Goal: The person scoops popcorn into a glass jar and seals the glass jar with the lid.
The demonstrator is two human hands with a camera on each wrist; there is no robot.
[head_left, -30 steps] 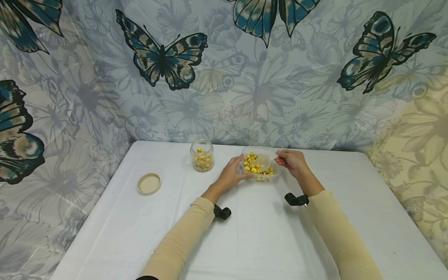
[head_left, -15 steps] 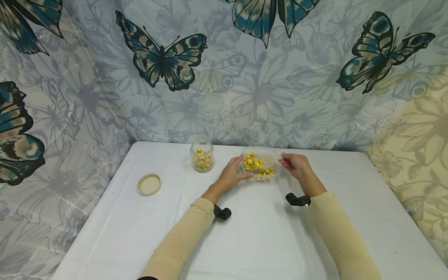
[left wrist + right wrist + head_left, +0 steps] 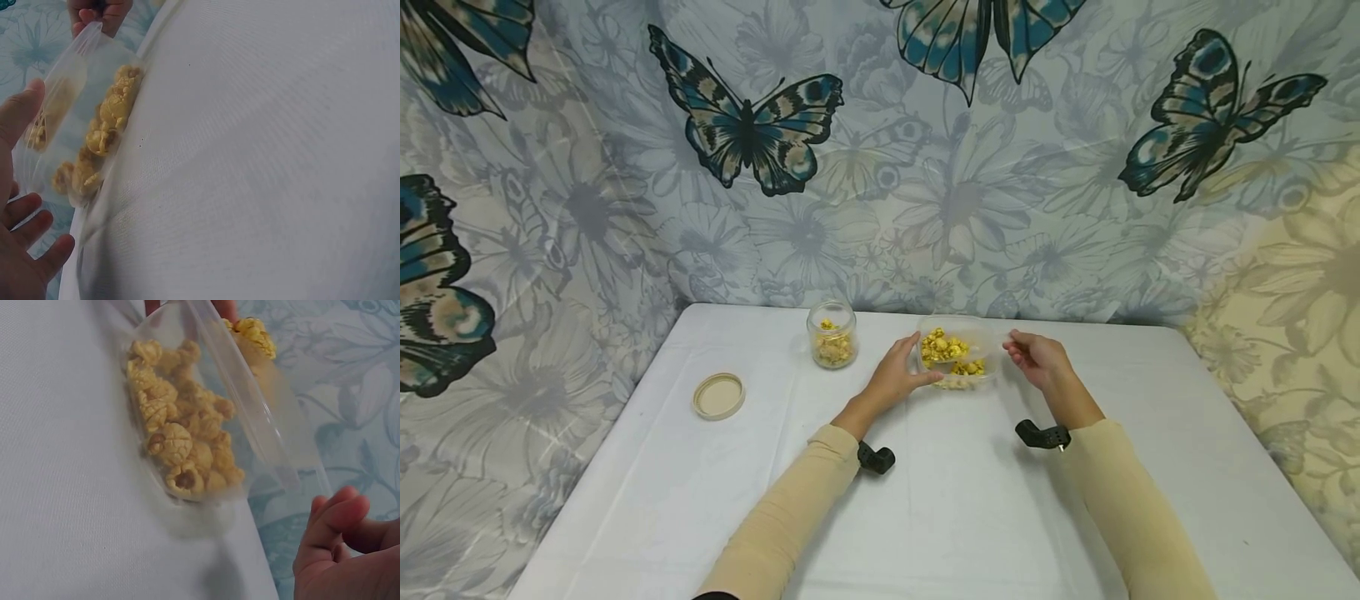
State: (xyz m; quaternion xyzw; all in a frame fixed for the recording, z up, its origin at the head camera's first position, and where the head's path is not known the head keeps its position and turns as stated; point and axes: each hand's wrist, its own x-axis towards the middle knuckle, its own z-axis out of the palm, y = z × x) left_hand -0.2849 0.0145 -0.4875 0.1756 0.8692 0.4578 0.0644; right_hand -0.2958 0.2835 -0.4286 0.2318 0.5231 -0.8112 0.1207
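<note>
A clear plastic container of yellow popcorn stands toward the table's back edge. My left hand holds its left end, thumb at the front and fingers at the far side. In the left wrist view the thumb lies by the rim and the other fingers are spread. My right hand, just off the container's right end, pinches the thin handle of a see-through spoon. The spoon reaches over the rim into the container, with popcorn at its far end. Its outline is faint in the head view.
Left of the container stands an open glass jar partly filled with popcorn. A round cream-coloured lid lies farther left on the white-covered table. A butterfly-patterned cloth hangs directly behind the table.
My right hand has shifted slightly right, away from the container, drawing the spoon with it. Popcorn in the container has shifted. My left hand stays in place.
</note>
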